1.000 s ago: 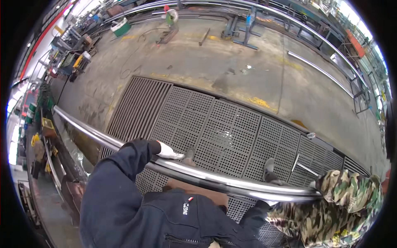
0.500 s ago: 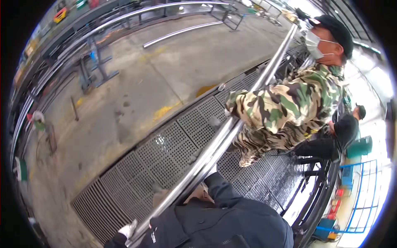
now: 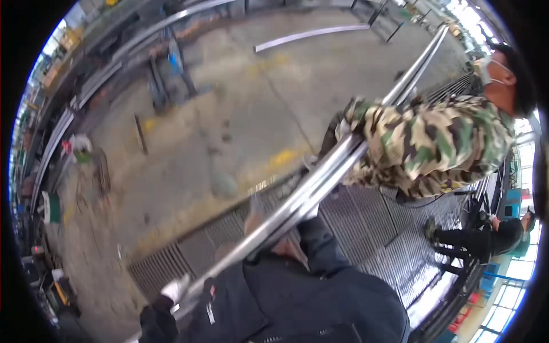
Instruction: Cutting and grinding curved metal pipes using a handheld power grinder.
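Observation:
Two long shiny metal tubes (image 3: 337, 157), side by side, run slantwise from the lower left to the far upper right, in front of my dark jacket. My left hand (image 3: 175, 290), in a white glove, is closed around them near their lower end; its fingers are partly hidden. My right hand (image 3: 310, 214), also white-gloved, grips them from the near side farther up, mostly covered by the tubes and my sleeve. Beyond it, a co-worker (image 3: 434, 140) in a camouflage jacket holds the same tubes with a gloved hand.
Perforated metal grating (image 3: 366, 214) lies underfoot, with a slatted section (image 3: 163, 267) at its left end. Past it stretches a stained concrete floor (image 3: 251, 123). A metal bar (image 3: 311, 38) lies on that floor. Racks of long stock line the far left. Another person (image 3: 486, 237) in dark clothes stands at right.
My view has swung, so the floor and grating sit differently in it. The co-worker and the tubes' far end appear farther right. Both my hands stay on the tubes.

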### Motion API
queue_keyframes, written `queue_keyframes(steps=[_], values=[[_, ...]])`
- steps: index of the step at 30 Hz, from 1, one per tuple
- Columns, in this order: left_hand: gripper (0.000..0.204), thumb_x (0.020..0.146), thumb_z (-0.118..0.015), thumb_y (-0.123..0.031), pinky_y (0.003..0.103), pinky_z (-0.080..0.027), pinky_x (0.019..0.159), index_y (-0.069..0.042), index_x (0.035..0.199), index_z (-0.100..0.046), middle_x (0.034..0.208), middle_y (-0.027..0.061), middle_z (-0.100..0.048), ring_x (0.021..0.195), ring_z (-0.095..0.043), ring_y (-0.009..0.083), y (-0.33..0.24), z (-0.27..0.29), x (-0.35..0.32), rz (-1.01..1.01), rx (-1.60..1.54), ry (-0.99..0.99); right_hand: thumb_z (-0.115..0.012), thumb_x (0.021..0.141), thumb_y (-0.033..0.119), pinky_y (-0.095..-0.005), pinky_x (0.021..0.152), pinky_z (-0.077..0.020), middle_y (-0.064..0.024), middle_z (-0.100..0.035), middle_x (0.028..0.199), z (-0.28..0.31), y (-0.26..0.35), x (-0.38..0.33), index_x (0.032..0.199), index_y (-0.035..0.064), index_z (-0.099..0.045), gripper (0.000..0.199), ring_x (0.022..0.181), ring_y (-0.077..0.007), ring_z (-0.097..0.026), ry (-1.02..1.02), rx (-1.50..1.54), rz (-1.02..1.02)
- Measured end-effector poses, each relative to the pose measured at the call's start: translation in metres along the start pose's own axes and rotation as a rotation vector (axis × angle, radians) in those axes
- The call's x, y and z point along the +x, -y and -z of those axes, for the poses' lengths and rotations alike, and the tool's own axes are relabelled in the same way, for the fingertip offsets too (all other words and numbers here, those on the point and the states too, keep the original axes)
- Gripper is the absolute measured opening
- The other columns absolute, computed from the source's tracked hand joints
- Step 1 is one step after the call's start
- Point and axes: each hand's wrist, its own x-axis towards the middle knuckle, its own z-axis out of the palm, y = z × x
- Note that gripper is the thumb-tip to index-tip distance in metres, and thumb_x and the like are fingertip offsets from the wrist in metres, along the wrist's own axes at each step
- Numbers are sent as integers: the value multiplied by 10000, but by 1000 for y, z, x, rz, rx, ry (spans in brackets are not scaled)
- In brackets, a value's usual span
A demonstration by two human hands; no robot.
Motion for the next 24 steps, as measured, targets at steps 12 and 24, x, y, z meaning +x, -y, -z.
queue_keyframes(steps=[12, 24], values=[[994, 973, -252, -777, 415, -407, 1103, 90, 1235, -662, 1244, 356, -637, 1287, -574, 425, 58, -66, -25, -68, -32, -54, -477, 1050, 465, -517, 843, -484, -50, -609, 911, 5, -29, -42, 1041, 137, -582, 345, 765, -259, -596, -102, -80, -48], [975, 951, -274, -818, 420, -403, 1105, 5, 1271, -690, 1332, 259, -648, 1258, -596, 403, 8, -51, 39, 197, -40, 225, -454, 1050, 472, -502, 939, -493, -69, -666, 1008, 97, -15, 20, 1119, 111, -643, 414, 974, -238, -630, 29, -140, -162]])
